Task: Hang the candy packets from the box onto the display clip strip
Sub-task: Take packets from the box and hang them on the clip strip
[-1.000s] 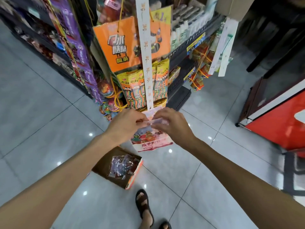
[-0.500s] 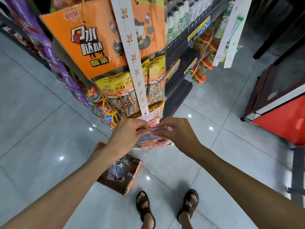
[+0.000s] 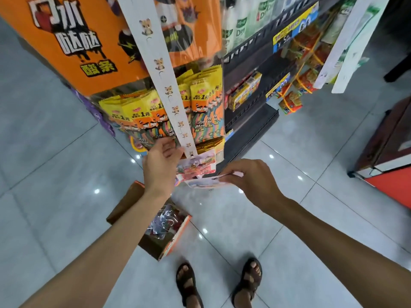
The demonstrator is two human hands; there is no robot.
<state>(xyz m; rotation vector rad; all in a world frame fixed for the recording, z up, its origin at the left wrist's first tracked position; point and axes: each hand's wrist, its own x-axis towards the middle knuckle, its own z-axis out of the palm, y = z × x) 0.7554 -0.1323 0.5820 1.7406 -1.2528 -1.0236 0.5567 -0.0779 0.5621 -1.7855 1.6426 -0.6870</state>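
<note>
Candy packet (image 3: pixel 201 182) at centre frame, pinched by its top edge in a person's right hand (image 3: pixel 251 177), sits just below a second packet (image 3: pixel 198 163) already hung at the foot of the white clip strip (image 3: pixel 159 70); the left hand (image 3: pixel 161 165) grips the strip's lower end (fingers curled round it), above the open cardboard box (image 3: pixel 124 207) on the tiled floor (image 3: pixel 55 152), lower centre

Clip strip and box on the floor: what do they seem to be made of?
Clip strip: probably thin plastic or coated card, smooth white; it hangs flat, with printed animals and punched tabs. Box: cardboard, matt brown inside, printed orange outside; its flaps are folded open.
</note>
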